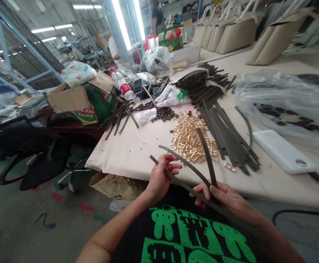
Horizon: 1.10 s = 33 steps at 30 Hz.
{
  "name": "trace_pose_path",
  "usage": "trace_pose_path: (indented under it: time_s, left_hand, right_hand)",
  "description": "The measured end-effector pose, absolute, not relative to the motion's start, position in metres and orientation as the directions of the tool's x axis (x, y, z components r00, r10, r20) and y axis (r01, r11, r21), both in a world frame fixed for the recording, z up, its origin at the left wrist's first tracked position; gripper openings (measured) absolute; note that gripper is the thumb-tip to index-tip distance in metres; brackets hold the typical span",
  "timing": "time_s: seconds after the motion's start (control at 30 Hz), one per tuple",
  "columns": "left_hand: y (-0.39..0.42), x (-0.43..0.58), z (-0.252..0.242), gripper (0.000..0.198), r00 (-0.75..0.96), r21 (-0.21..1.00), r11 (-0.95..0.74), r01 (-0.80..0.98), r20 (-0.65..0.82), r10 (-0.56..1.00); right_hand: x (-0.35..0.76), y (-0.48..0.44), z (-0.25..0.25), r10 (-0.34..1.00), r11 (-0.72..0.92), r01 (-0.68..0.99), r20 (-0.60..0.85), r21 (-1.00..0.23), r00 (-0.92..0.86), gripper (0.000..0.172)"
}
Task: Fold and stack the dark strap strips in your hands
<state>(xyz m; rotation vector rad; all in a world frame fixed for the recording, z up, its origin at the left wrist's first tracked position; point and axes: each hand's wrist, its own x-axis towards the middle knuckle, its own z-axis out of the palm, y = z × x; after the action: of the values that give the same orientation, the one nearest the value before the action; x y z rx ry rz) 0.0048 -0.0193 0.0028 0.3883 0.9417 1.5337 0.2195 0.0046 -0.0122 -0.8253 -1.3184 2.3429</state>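
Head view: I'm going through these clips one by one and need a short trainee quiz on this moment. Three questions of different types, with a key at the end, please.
1. Multiple choice: what does the person's right hand grip?
A) a plastic bottle
B) dark strips
C) scissors

2. True or false: the gold-coloured buckles are sorted neatly into a tray.

3. Fill in the blank: the row of beige bags stands toward the upper ____ of the picture.

Key: 1. B. 2. False; they lie in a loose heap on the table. 3. right.
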Motion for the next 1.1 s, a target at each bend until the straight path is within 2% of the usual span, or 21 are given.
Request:
trace_pose_path:
  time_s: [0.1,0.4,0.5,0.67,0.83,1.0,1.1]
  left_hand:
    - [-0.023,0.004,0.008,0.030,-0.261,0.821,-0.021,-0.571,-0.158,0.952]
    - [-0.023,0.013,0.031,0.043,-0.043,0.781,0.017,-0.624,-0.055,0.998]
    - [-0.026,0.014,0.031,0.043,0.065,0.777,0.044,-0.627,-0.003,0.998]
    - [-0.027,0.017,0.022,0.037,0.203,0.726,0.103,-0.680,0.052,0.978]
    - [-0.028,0.022,0.021,0.036,0.220,0.712,0.078,-0.698,0.110,0.969]
    - [-0.034,0.024,0.022,0.038,0.336,0.761,0.097,-0.642,0.165,0.927]
    - [-0.037,0.020,0.026,0.043,0.410,0.813,0.102,-0.574,0.177,0.895]
  right_hand:
    - [0.216,0.007,-0.013,0.508,-0.501,0.014,-0.308,-0.865,-0.804,0.039]
    - [0.194,0.005,-0.007,0.397,-0.451,0.085,-0.284,-0.889,-0.873,0.042]
    - [0.188,0.001,-0.013,0.399,-0.479,0.030,-0.248,-0.878,-0.883,0.039]
    - [0.180,-0.010,-0.022,0.394,-0.618,-0.114,-0.181,-0.778,-0.901,0.037]
    - [0.173,-0.017,-0.026,0.493,-0.656,-0.201,-0.211,-0.727,-0.844,0.062]
    - [0.165,-0.016,-0.025,0.552,-0.591,-0.172,-0.239,-0.788,-0.799,0.054]
    - [0.168,-0.008,-0.019,0.704,-0.462,-0.236,-0.191,-0.855,-0.684,0.040]
